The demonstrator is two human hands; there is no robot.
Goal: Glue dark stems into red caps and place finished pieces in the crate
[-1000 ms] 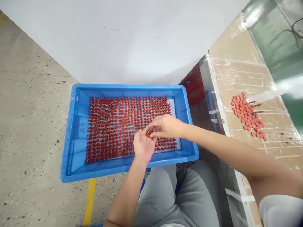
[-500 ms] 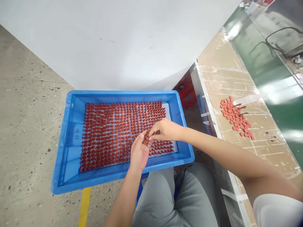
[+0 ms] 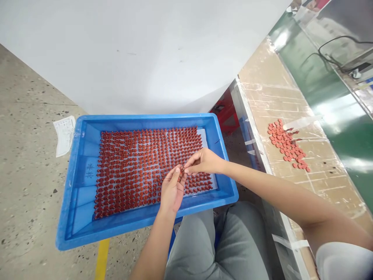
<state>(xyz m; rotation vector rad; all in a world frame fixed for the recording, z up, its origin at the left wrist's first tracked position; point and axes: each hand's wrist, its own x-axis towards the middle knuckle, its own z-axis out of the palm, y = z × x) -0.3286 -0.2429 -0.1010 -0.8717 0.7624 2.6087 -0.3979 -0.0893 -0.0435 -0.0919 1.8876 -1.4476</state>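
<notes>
Rows of small dark red parts (image 3: 140, 167) with pointed tips stand on a white sheet inside a blue bin (image 3: 116, 227). My left hand (image 3: 171, 190), palm up over the bin's near right part, is closed around small red parts (image 3: 182, 170) between its thumb and fingers. From the right, my right hand (image 3: 204, 161) reaches in, its thumb and forefinger pinched on one of these parts at the left fingertips. The two hands nearly touch, and the fingers hide much of what they hold.
On the right, a cardboard-covered table (image 3: 262, 93) bears a pile of red discs (image 3: 285, 144) and a pale strip (image 3: 303, 123). Behind the bin rises a white panel (image 3: 131, 58). A printed paper (image 3: 64, 134) lies left of the bin. A red crate (image 3: 229, 112) sits beneath the table.
The view has shifted slightly, and the paper at the left has come into sight. My left thumb has closed in towards its fingers, while my right hand stays at the left fingertips.
</notes>
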